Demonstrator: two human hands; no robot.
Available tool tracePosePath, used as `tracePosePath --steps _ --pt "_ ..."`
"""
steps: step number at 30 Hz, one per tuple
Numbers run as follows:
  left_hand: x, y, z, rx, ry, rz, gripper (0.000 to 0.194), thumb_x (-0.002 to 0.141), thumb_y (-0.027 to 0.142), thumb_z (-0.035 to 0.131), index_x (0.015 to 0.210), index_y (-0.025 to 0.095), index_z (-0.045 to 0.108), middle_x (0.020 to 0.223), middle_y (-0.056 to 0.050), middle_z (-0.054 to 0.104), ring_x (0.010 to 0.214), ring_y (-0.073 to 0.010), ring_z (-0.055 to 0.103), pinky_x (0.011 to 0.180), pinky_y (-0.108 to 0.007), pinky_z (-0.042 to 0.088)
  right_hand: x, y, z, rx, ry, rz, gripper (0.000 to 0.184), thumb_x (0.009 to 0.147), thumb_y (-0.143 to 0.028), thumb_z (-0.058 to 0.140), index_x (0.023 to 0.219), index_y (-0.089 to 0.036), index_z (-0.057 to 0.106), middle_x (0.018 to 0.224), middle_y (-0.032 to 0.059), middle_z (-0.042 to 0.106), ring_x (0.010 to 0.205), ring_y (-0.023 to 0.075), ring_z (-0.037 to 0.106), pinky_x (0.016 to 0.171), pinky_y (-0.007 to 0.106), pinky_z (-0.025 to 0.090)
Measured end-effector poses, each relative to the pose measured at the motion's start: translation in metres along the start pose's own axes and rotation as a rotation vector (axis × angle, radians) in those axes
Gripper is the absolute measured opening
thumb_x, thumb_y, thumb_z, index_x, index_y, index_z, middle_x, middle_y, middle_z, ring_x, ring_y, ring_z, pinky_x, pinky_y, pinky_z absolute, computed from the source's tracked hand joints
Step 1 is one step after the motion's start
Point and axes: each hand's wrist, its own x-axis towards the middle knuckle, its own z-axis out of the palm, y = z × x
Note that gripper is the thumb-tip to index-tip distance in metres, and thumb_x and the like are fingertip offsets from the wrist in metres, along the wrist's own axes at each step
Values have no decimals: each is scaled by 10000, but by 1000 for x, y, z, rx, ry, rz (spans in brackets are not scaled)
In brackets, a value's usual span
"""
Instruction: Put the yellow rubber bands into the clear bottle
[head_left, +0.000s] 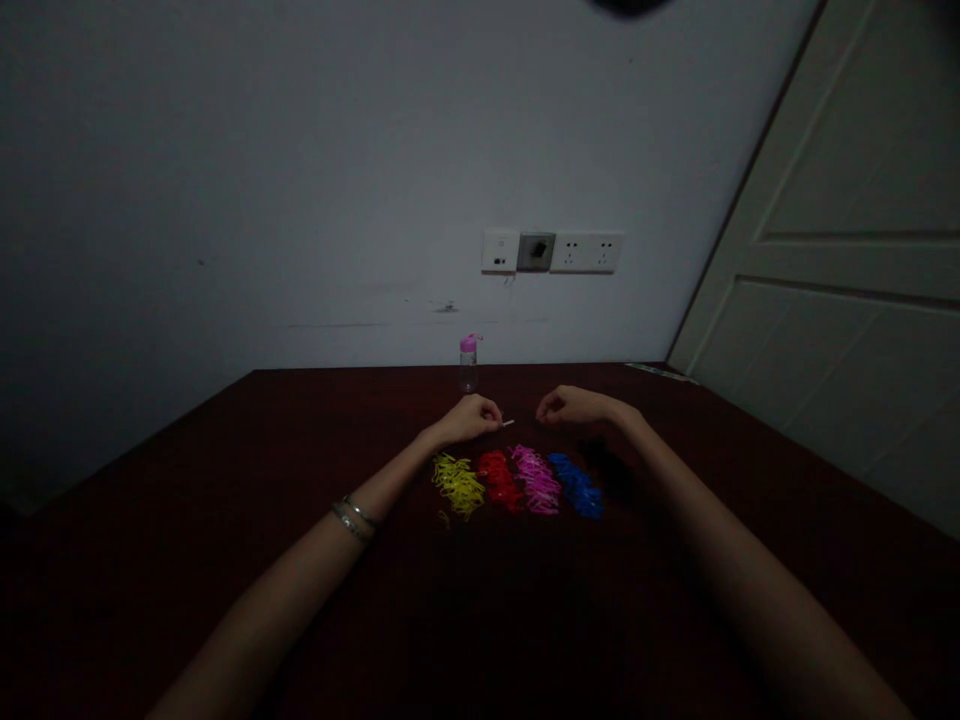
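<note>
On a dark red table [225, 520] lie four small heaps of thin bands in a row: yellow [458, 485], red [499, 479], pink [537, 479] and blue [577, 485]. My left hand [471, 419] is curled just behind the yellow and red heaps, pinching a small white thing whose tip sticks out to the right. My right hand [572, 406] is curled behind the pink and blue heaps, fingers bent inward; what it holds, if anything, is hidden. Two bangles [352, 518] sit on my left wrist.
A small clear bottle with a pink cap [469, 364] stands at the table's far edge against the white wall. Wall sockets [553, 252] are mounted above it. A white door [840, 300] stands to the right. The room is dim.
</note>
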Motion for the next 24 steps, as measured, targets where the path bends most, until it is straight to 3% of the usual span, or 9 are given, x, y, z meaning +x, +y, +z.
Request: tracePosePath --steps 4,7,11,17,24 --pt "0 9 15 44 -42 59 187 655 212 560 779 122 666 609 -14 579 527 -89 477 491 -196 325 2 5 0 9 1 15 305 610 -200 498 860 -120 653 724 40 634 588 112 534 516 208 403" --pt "1 2 14 45 4 38 221 679 229 546 840 124 654 627 -12 575 545 -91 482 507 -195 338 2 5 0 0 12 27 312 606 -201 507 870 -123 654 728 40 636 592 116 538 521 211 409" --pt "1 -21 -2 27 214 -48 252 697 265 530 867 117 642 660 -17 581 593 -104 499 553 -203 368 1 2 0 -40 32 9 292 622 -187 494 860 -124 652 735 39 641 613 126 552 543 215 420" --pt "-7 -64 -31 -50 588 -270 295 703 321 526 892 111 611 561 14 517 540 -102 476 515 -198 357 4 -6 4 -124 175 -126 287 650 -160 475 858 -105 664 798 70 662 712 159 578 648 246 429" --pt "-13 -98 -35 -271 632 -416 333 701 351 517 908 99 585 511 26 505 432 -78 432 452 -190 333 22 -5 16 -102 277 -220 305 673 -162 493 928 -109 653 870 86 654 763 163 576 694 255 424"
